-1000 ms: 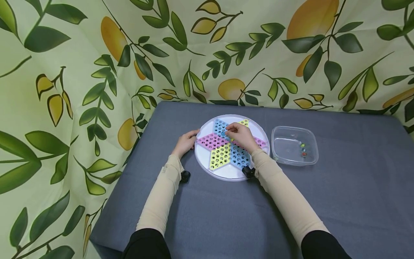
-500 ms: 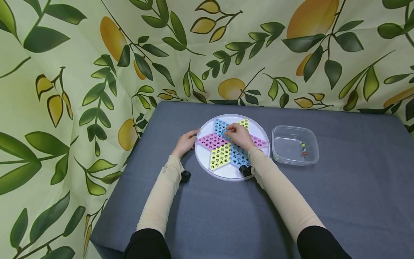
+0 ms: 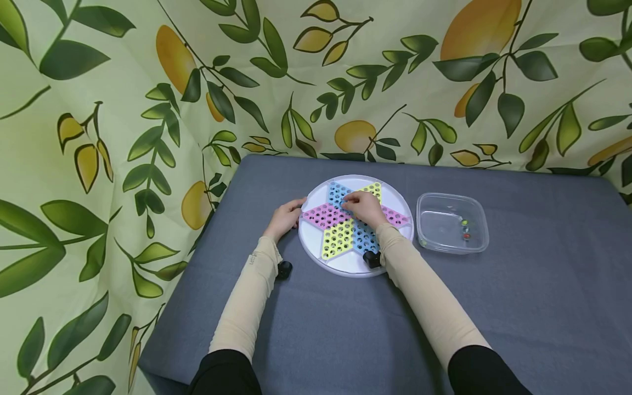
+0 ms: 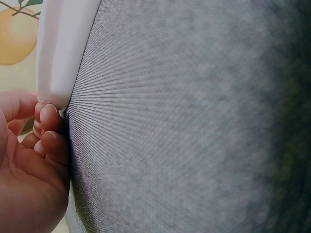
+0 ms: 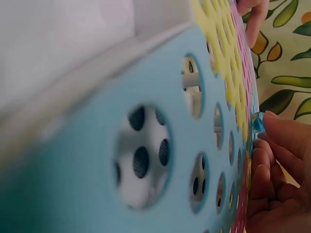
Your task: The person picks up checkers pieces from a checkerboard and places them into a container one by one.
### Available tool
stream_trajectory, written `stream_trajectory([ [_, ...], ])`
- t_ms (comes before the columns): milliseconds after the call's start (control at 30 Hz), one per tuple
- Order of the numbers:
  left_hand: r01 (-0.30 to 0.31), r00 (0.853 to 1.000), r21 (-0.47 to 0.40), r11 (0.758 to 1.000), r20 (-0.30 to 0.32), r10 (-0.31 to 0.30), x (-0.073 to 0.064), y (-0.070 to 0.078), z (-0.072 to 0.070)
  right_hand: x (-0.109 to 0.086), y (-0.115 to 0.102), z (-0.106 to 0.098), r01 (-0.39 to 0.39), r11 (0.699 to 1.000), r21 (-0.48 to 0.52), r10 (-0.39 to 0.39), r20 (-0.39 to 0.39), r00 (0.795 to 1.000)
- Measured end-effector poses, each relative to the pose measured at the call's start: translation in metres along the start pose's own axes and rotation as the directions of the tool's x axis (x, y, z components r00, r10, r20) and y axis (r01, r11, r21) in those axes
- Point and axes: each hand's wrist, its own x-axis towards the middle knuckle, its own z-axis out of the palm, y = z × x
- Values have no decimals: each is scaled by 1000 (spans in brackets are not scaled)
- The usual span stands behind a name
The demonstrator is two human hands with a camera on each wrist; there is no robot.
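A round white Chinese checkers board (image 3: 311, 241) with a star of blue, pink and yellow holed sections lies on the table. My left hand (image 3: 283, 218) holds its left rim; in the left wrist view the fingertips (image 4: 51, 116) are curled against the bottom of the white edge. Over the far blue section, my right hand (image 3: 367, 209) pinches a blue glass marble (image 5: 258, 122) between thumb and fingers, right at the board's surface. From the head view that marble is mostly covered by the fingers.
Right of the board stands a clear plastic container (image 3: 434, 241) with several small marbles (image 3: 465, 229) in it. Grey cloth (image 3: 316, 329) covers the table. Behind it hangs a curtain (image 3: 296, 77) printed with leaves and fruit.
My right wrist and forearm have shifted slightly left, while the fingers stay over the far blue section. My left hand has kept its place on the rim.
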Motion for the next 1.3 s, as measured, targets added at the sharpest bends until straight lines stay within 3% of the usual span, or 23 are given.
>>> stream_trajectory([
  [367,1,1000,-8,1000,-1,-1,0,0,0,1,-3,1,42,995,-91,-42,-6,999],
  [933,-19,1000,-6,1000,-8,19,-2,0,1,-5,4,-8,46,999,8,-47,44,998],
  [1300,-1,1000,-2,1000,-12,1,0,-1,2,-16,5,-20,32,996,82,-33,18,999],
])
